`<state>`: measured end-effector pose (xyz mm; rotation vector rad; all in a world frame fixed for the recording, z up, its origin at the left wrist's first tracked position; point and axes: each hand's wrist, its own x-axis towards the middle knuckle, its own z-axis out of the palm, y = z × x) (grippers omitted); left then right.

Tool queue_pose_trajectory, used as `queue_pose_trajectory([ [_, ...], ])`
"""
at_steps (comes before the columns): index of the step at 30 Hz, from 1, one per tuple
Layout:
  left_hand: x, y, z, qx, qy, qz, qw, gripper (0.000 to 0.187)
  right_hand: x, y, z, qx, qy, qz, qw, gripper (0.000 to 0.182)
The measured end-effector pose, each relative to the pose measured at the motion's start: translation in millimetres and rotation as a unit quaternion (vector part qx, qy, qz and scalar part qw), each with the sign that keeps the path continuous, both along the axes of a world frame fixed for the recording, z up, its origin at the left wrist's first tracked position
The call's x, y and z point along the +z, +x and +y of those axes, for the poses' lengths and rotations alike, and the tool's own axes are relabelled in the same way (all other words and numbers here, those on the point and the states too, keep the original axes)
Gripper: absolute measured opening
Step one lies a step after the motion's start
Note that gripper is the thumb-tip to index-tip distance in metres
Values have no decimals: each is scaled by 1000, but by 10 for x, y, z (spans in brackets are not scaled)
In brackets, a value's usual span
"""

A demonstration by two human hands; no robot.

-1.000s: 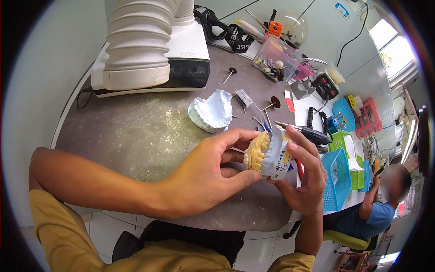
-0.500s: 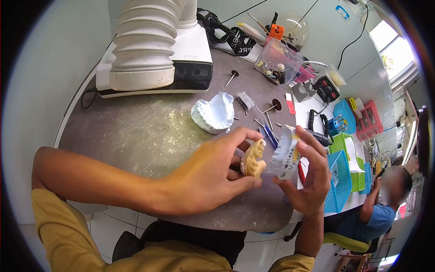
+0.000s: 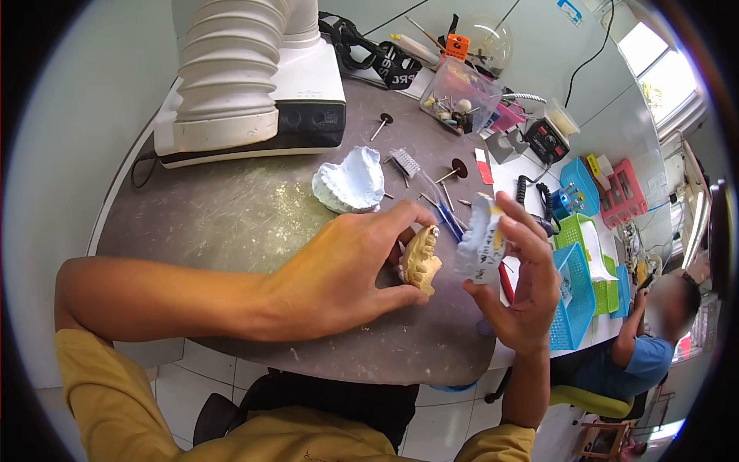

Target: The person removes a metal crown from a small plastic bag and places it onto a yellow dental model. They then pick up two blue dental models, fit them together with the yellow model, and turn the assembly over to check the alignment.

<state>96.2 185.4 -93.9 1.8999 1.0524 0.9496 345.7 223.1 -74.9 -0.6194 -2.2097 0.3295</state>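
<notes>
My left hand [image 3: 339, 266] is closed on a yellowish dental cast [image 3: 422, 260], its row of teeth facing right. My right hand [image 3: 527, 285] grips a pale blue-white dental cast [image 3: 479, 242] by its base, between thumb and fingers. Dark handwriting runs along that base, and its teeth side faces left. A narrow gap separates the two casts above the table. Beyond my left hand, another light blue dental cast [image 3: 350, 181] rests on the brown tabletop [image 3: 231, 215].
A white dust-extraction hose [image 3: 227, 77] rises from a box at the back left. Small rotary tools, a brush [image 3: 406, 162] and a clear bin [image 3: 459, 96] lie behind. Blue [image 3: 571, 300] and green baskets stand right. A person in a blue shirt [image 3: 647, 362] sits far right.
The yellowish cast in my left hand has shifted left and turned to show more of its teeth. The gap between the casts has widened. My right hand has tilted its cast slightly.
</notes>
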Motion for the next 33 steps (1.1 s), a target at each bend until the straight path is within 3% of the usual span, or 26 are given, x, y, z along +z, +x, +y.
queue_pose_trajectory([
  [4, 26, -18, 16, 6, -8, -2, 1000, 65, 33, -23, -35, 31, -24, -57, 998, 67],
  [9, 37, -30, 21, -8, -58, -83, 995, 65, 31, -52, -51, 38, -42, -66, 996, 66],
  [19, 7, -19, 17, -23, -37, -129, 991, 69, -37, -59, -31, 41, -7, -56, 998, 66],
  [28, 7, -16, 3, 19, -24, -19, 999, 65, 48, -55, -48, -30, -15, -76, 997, 66],
  [33, 17, -35, -54, 62, 77, 76, 992, 65, 101, -53, -60, -69, -66, -143, 985, 67],
])
